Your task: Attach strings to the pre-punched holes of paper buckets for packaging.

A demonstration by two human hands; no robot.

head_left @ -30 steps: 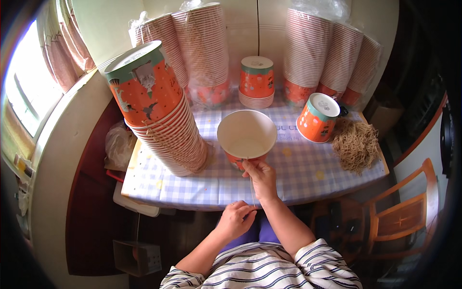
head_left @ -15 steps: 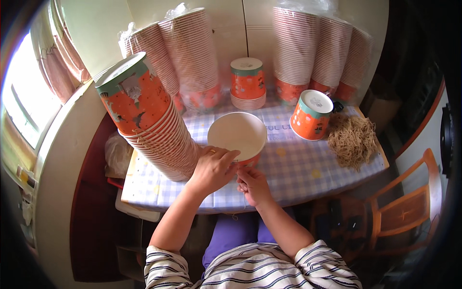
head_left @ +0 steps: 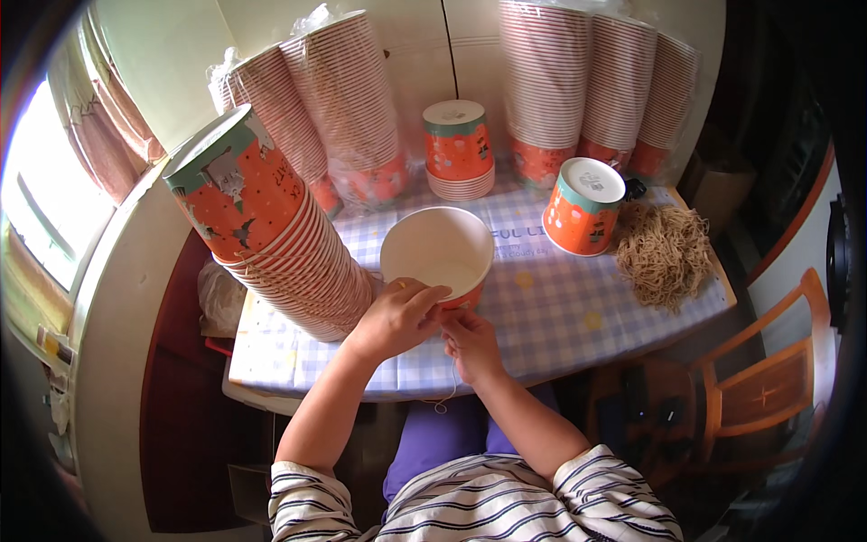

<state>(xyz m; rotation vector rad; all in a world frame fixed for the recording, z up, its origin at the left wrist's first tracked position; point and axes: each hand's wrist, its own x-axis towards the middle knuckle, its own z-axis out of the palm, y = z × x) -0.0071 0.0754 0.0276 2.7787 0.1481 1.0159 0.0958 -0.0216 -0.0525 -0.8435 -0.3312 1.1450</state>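
Note:
A white-lined orange paper tub (head_left: 437, 246) stands mouth up at the table's near middle. My left hand (head_left: 397, 316) is closed over its near rim, thumb and fingers against the front wall. Just to the right, my right hand (head_left: 470, 343) pinches a thin string (head_left: 440, 403) close to the tub's front. The string's loose end dangles in a small loop past the table edge. Both hands' fingertips nearly meet; what lies between them is partly hidden. Left of my left hand leans a tall stack of upside-down tubs (head_left: 275, 235).
A tangled heap of tan strings (head_left: 664, 256) lies at the right, beside an upturned tub (head_left: 584, 206). Behind stand a short stack of tubs (head_left: 457, 149) and several plastic-wrapped stacks (head_left: 542, 81). A checked cloth (head_left: 533, 316) covers the table. A wooden chair (head_left: 759, 388) is at the right.
The view has shifted slightly. The tub tips a little more toward me, and the hanging string loop shows larger below my right hand. Both hands keep nearly the same place.

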